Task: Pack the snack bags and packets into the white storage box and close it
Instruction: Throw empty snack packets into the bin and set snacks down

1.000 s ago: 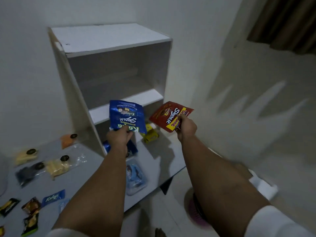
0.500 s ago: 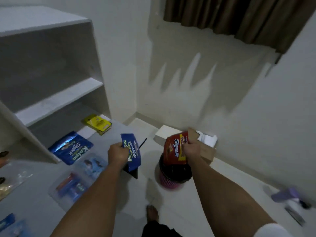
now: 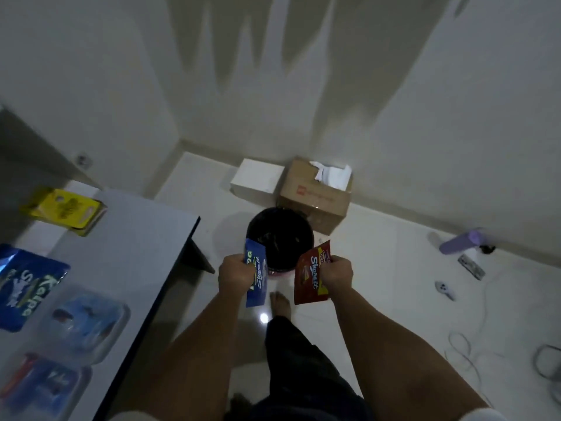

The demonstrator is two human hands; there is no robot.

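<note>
White floor tiles fill mid-frame, the white storage box (image 3: 257, 179) near the top-centre wall. My left hand (image 3: 235, 275) grips the blue snack bag (image 3: 256, 276), my right hand (image 3: 337, 273) the red snack bag (image 3: 311, 275), both at centre. They seem light, crinkly and slippery, best pinched at an edge seam.

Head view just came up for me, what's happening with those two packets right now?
A person stands over a black bin on the floor. The left hand grips a blue snack packet and the right hand grips a red snack packet, both held near the bin's rim. A white box sits shut by the wall beside a cardboard box. More packets lie on the grey table to the left.
</note>
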